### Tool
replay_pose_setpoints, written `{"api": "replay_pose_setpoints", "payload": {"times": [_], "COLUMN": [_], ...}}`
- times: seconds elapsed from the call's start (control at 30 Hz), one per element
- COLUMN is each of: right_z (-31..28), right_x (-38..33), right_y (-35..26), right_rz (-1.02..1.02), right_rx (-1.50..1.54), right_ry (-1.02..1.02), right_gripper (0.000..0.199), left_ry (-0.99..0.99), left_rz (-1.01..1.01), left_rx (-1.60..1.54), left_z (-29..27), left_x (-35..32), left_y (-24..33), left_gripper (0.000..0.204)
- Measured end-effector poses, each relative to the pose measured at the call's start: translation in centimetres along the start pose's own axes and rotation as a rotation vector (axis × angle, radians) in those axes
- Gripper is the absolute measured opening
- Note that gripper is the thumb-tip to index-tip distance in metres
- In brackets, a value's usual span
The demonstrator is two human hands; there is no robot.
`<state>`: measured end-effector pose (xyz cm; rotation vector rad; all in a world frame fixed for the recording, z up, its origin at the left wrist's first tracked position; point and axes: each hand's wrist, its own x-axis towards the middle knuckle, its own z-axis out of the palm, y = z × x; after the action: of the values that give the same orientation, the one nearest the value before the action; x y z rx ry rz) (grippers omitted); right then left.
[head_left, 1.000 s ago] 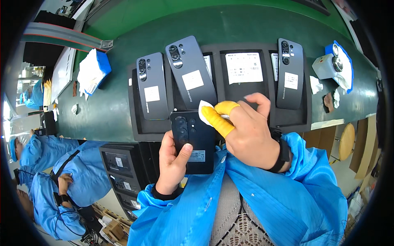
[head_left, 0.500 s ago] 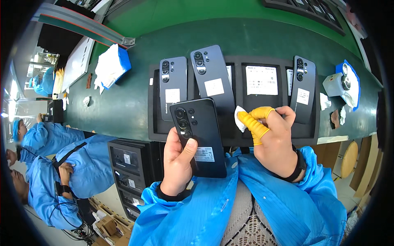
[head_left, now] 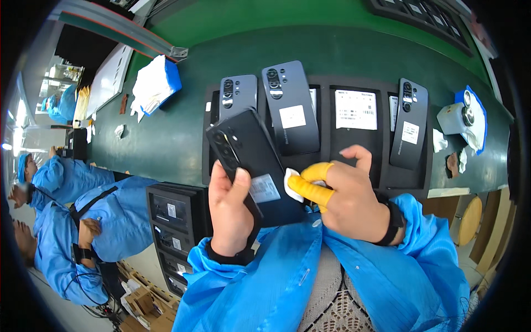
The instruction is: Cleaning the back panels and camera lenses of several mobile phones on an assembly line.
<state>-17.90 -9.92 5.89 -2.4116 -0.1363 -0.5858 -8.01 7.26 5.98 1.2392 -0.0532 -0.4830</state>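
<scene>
My left hand (head_left: 231, 207) grips a dark smartphone (head_left: 255, 160) by its lower left side, back facing up, with a pale label on it. A folded white wipe (head_left: 292, 185) is pinched in my right hand (head_left: 351, 193), whose thumb and forefinger wear yellow finger cots. The wipe lies against the phone's right edge. Beyond my hands sits a black compartment tray (head_left: 381, 178). Three more phones lie on it: a grey one at the left (head_left: 239, 91), partly hidden by the held phone, a second grey one (head_left: 293, 124), and a third at the right (head_left: 410, 116).
Blue boxes of white wipes stand at the left (head_left: 171, 77) and right (head_left: 480, 105), the right one beside a white bottle (head_left: 451, 118). Stacked black trays (head_left: 182, 193) are at my left. Two people in blue coats (head_left: 121, 221) are further left. Another tray (head_left: 420, 22) lies far right.
The phone has tilted, its top swinging left and up. My right hand has moved left, bringing the wipe from beside the phone to its right edge.
</scene>
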Motion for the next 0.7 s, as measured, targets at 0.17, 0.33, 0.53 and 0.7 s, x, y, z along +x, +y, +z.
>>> {"api": "replay_pose_setpoints", "payload": {"times": [0.17, 0.33, 0.53, 0.7], "right_z": [-2.4, -2.0, -1.6, 0.4], "right_x": [-0.6, 0.2, 2.1, 1.5], "right_y": [0.7, 1.0, 0.3, -0.1], "right_rz": [0.141, 0.139, -0.004, -0.180], "right_rx": [0.017, -0.007, -0.155, -0.202], "right_ry": [0.004, 0.216, 0.303, 0.297], "right_gripper": [0.037, 0.040, 0.044, 0.039], "left_ry": [0.093, -0.044, -0.037, 0.009], "left_rz": [-0.191, -0.394, -0.434, -0.446], "left_rx": [-0.430, -0.788, -0.792, -0.783], "left_z": [-1.8, -1.0, -0.5, 0.2], "left_x": [3.3, 3.5, 4.3, 4.3], "left_y": [0.6, 1.2, 0.1, 0.0], "left_gripper": [0.028, 0.031, 0.032, 0.033]}}
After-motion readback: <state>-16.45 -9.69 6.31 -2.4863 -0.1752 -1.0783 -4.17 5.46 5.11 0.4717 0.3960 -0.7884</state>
